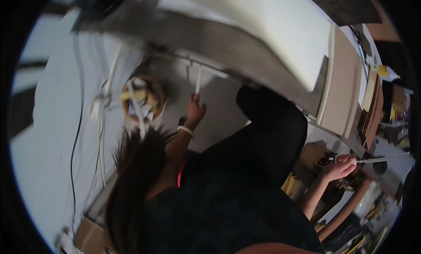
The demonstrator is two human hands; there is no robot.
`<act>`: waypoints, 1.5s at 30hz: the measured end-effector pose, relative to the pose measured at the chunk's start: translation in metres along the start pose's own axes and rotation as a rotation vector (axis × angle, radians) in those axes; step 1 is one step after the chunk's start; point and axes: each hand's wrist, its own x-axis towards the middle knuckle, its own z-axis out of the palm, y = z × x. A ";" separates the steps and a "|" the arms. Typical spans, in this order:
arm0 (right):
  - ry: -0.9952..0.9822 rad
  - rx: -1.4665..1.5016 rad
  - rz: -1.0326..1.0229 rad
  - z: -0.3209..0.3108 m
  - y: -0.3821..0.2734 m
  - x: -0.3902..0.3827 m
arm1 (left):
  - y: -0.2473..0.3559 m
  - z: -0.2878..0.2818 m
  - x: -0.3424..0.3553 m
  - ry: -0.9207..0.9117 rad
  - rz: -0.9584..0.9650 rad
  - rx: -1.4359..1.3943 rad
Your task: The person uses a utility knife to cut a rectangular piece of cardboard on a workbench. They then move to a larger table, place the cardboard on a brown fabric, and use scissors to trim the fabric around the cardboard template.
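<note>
My left hand (196,110) reaches below the edge of the work table. Its fingers are closed on the lower end of a narrow white strip (198,80), which points away from me toward the underside of the table. Out to the right, my right hand (340,168) is closed around the near end of a thin pale rod (383,158). The rod extends to the right, with a small shiny part by the fingers. Its exact kind is too blurred to make out.
Large white sheets (285,30) lie on the grey table (193,37), beside a thick tan board (340,78). A round bin (161,96) of scraps stands at left, near a pale pipe (103,135) and a dark cable (78,135). Cluttered tools (372,210) fill the lower right.
</note>
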 end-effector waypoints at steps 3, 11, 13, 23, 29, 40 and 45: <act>-0.229 -0.083 -0.214 0.002 -0.004 -0.018 | 0.008 -0.066 -0.018 0.494 0.136 0.029; -0.309 0.017 0.107 -0.043 0.004 -0.069 | -0.052 -0.146 -0.028 0.372 -0.150 -0.031; -0.177 -0.057 0.157 -0.064 0.037 -0.077 | 0.007 -0.130 -0.025 0.253 -0.017 -0.134; 0.104 -0.097 0.582 -0.093 0.207 -0.112 | 0.334 0.032 0.007 -0.812 0.251 -0.422; -0.124 0.273 0.769 0.012 0.221 -0.114 | 0.360 0.013 0.023 -1.008 -0.011 -0.336; -0.197 0.675 0.704 -0.022 0.211 -0.093 | 0.327 0.023 0.045 -0.372 0.489 -0.244; -0.260 0.710 0.672 -0.173 0.115 -0.088 | 0.341 -0.091 -0.085 -0.522 0.582 -0.118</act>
